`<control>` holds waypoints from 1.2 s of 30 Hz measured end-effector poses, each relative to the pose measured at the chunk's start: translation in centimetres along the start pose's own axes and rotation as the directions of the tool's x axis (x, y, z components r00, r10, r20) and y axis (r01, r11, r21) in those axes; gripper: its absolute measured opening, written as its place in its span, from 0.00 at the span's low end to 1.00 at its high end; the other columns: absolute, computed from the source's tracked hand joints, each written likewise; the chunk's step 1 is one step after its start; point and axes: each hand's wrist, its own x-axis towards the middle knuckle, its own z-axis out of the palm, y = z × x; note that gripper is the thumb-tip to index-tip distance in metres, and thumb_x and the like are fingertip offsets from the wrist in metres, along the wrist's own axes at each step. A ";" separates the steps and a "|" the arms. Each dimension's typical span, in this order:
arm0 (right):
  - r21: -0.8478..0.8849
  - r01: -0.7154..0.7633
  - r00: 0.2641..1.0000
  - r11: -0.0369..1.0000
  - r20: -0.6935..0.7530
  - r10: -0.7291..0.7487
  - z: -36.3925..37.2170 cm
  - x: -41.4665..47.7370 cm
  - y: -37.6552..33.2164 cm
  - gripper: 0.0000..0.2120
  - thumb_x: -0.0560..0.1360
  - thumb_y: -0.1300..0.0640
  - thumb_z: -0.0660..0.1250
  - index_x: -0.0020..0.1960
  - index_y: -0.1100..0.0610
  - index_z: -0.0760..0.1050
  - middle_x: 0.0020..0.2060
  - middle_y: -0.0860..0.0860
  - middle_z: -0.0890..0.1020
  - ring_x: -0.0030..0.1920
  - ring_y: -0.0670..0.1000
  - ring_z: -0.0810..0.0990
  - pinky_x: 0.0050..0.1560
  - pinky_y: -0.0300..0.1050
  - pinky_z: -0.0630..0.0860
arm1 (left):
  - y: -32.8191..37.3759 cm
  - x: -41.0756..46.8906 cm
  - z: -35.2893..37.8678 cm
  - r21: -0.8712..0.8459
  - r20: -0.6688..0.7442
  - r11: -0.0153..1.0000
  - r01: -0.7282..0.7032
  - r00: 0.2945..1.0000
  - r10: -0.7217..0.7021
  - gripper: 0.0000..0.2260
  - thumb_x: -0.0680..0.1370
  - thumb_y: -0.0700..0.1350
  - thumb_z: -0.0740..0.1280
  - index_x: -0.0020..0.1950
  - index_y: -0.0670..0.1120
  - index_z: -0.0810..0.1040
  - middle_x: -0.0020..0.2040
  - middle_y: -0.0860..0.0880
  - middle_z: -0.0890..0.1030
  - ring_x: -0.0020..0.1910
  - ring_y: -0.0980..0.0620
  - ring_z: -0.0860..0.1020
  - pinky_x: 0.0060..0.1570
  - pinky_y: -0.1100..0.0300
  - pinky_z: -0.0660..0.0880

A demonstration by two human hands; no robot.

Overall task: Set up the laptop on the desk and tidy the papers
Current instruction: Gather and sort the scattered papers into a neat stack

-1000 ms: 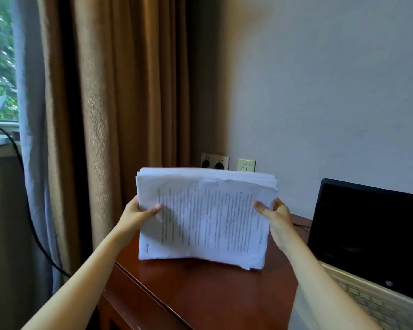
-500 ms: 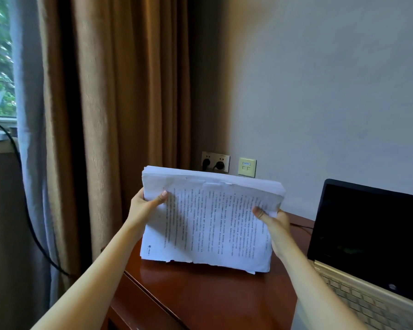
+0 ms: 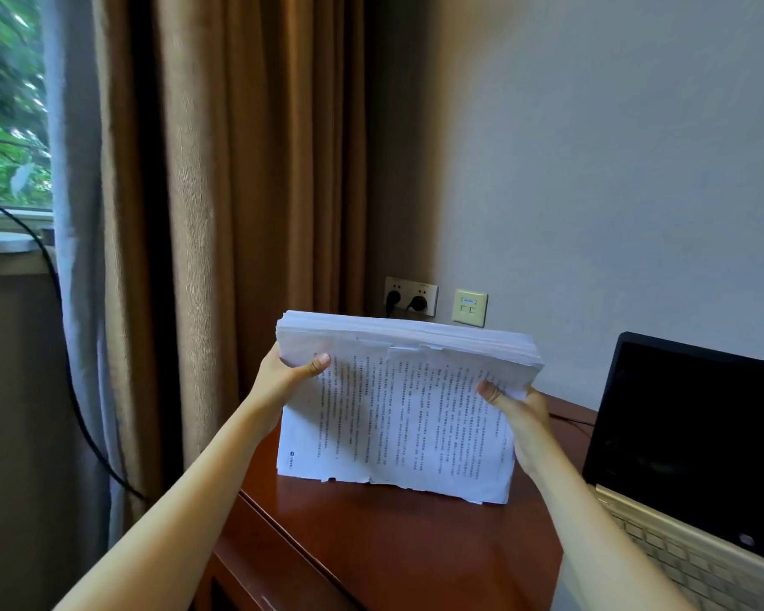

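A thick stack of printed white papers (image 3: 398,425) stands upright on its long edge on the reddish-brown wooden desk (image 3: 398,553). My left hand (image 3: 283,379) grips the stack's upper left side, thumb on the front sheet. My right hand (image 3: 519,412) grips the right side, thumb over the front. The stack's bottom edge touches the desk, with some sheets uneven. An open laptop (image 3: 689,443) with a dark screen and pale gold keyboard sits at the right on the desk.
Brown curtains (image 3: 239,191) hang left of the desk, with a grey sheer and a window beyond. Wall sockets with plugs (image 3: 411,295) and a data outlet (image 3: 470,307) sit behind the papers. A black cable (image 3: 76,390) runs down the left. The desk's left edge is close.
The stack has come down slightly onto the desk and stands more upright. My left hand has slid higher up its left side. My right hand stays on the right side.
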 end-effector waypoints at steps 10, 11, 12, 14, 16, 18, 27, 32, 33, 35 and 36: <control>-0.064 -0.057 0.998 0.996 -0.002 0.057 -0.3 -0.5 0.4 0.16 0.67 0.65 0.73 0.53 0.60 0.76 0.51 0.56 0.81 0.51 0.52 0.80 0.58 0.46 0.73 | 0.3 -0.4 0.3 -0.024 -0.043 1.000 -0.007 0.999 0.006 0.21 0.61 0.52 0.76 0.49 0.50 0.72 0.48 0.50 0.78 0.52 0.44 0.77 0.52 0.49 0.74; -0.070 -0.052 0.999 0.996 -0.009 0.051 -0.1 -0.4 0.3 0.14 0.66 0.65 0.73 0.51 0.58 0.77 0.50 0.55 0.82 0.51 0.53 0.79 0.59 0.47 0.73 | 0.4 -0.2 0.2 -0.037 -0.061 0.999 -0.013 0.998 0.011 0.18 0.65 0.47 0.76 0.50 0.48 0.73 0.47 0.50 0.78 0.53 0.43 0.77 0.51 0.49 0.75; -0.074 -0.041 0.999 0.996 -0.015 0.040 0.0 -0.2 0.2 0.14 0.66 0.65 0.73 0.50 0.58 0.77 0.48 0.53 0.82 0.52 0.53 0.79 0.59 0.47 0.72 | 0.5 -0.1 0.1 -0.052 -0.081 0.998 -0.019 0.997 0.014 0.16 0.68 0.42 0.75 0.51 0.46 0.73 0.47 0.49 0.78 0.53 0.42 0.77 0.51 0.49 0.75; -0.079 -0.019 1.000 0.997 -0.014 0.018 0.3 0.1 -0.5 0.14 0.66 0.65 0.73 0.51 0.59 0.77 0.45 0.51 0.82 0.52 0.54 0.79 0.57 0.47 0.73 | 0.9 0.3 -0.2 -0.059 -0.097 0.998 -0.026 0.995 0.020 0.13 0.71 0.39 0.72 0.52 0.44 0.73 0.47 0.48 0.79 0.53 0.41 0.77 0.52 0.46 0.75; -0.094 -0.005 1.000 0.996 -0.004 0.004 0.5 0.6 -1.1 0.17 0.67 0.65 0.73 0.55 0.62 0.76 0.45 0.50 0.82 0.52 0.54 0.79 0.57 0.47 0.73 | 1.2 0.5 -0.6 -0.061 -0.090 0.998 -0.028 0.996 0.023 0.14 0.68 0.42 0.75 0.50 0.47 0.74 0.48 0.47 0.79 0.51 0.43 0.77 0.51 0.46 0.75; -0.112 -0.014 1.000 0.994 0.012 0.016 0.5 0.7 -1.1 0.19 0.67 0.64 0.74 0.56 0.62 0.75 0.46 0.50 0.82 0.52 0.54 0.79 0.57 0.47 0.73 | 1.0 0.4 -0.9 -0.048 -0.079 0.999 -0.016 0.997 0.013 0.23 0.61 0.50 0.79 0.50 0.49 0.74 0.48 0.48 0.79 0.50 0.45 0.78 0.50 0.50 0.76; -0.120 -0.125 0.992 0.985 -0.011 0.124 0.0 -1.1 2.6 0.12 0.67 0.67 0.73 0.47 0.55 0.77 0.48 0.54 0.81 0.51 0.53 0.80 0.51 0.43 0.76 | -0.9 -0.2 -0.2 -0.039 -0.102 0.996 0.074 0.992 -0.078 0.19 0.64 0.52 0.77 0.48 0.47 0.75 0.48 0.47 0.79 0.55 0.39 0.77 0.46 0.54 0.75; -0.173 -0.068 0.994 0.983 -0.092 0.052 1.4 -0.7 -0.6 0.10 0.69 0.66 0.72 0.46 0.55 0.76 0.44 0.50 0.81 0.50 0.54 0.79 0.53 0.48 0.73 | 0.2 0.2 0.3 -0.018 -0.264 0.997 0.078 0.961 -0.080 0.27 0.67 0.44 0.75 0.62 0.40 0.69 0.56 0.45 0.76 0.59 0.42 0.75 0.48 0.56 0.74; -0.193 -0.039 0.996 0.980 -0.082 0.023 1.7 -0.4 -1.6 0.10 0.70 0.66 0.72 0.46 0.55 0.76 0.44 0.50 0.81 0.50 0.54 0.79 0.53 0.48 0.74 | 0.8 0.4 0.3 0.018 -0.304 0.997 0.074 0.951 -0.065 0.33 0.67 0.44 0.76 0.66 0.40 0.65 0.59 0.45 0.73 0.62 0.43 0.73 0.53 0.54 0.74; -0.272 0.006 0.998 0.962 -0.066 -0.024 2.1 0.6 -3.8 0.10 0.69 0.65 0.73 0.48 0.56 0.77 0.45 0.52 0.81 0.51 0.55 0.80 0.52 0.48 0.75 | 2.4 0.9 0.4 0.190 -0.385 0.980 0.054 0.922 0.024 0.42 0.66 0.44 0.78 0.73 0.43 0.58 0.67 0.44 0.67 0.68 0.45 0.66 0.65 0.51 0.67; -0.327 0.028 0.997 0.945 -0.063 -0.052 2.4 1.1 -5.0 0.10 0.68 0.65 0.74 0.47 0.56 0.77 0.45 0.53 0.81 0.51 0.57 0.81 0.53 0.49 0.77 | 3.4 1.1 0.5 0.320 -0.410 0.946 0.039 0.907 0.101 0.46 0.64 0.46 0.79 0.75 0.44 0.56 0.71 0.44 0.65 0.71 0.45 0.63 0.69 0.49 0.63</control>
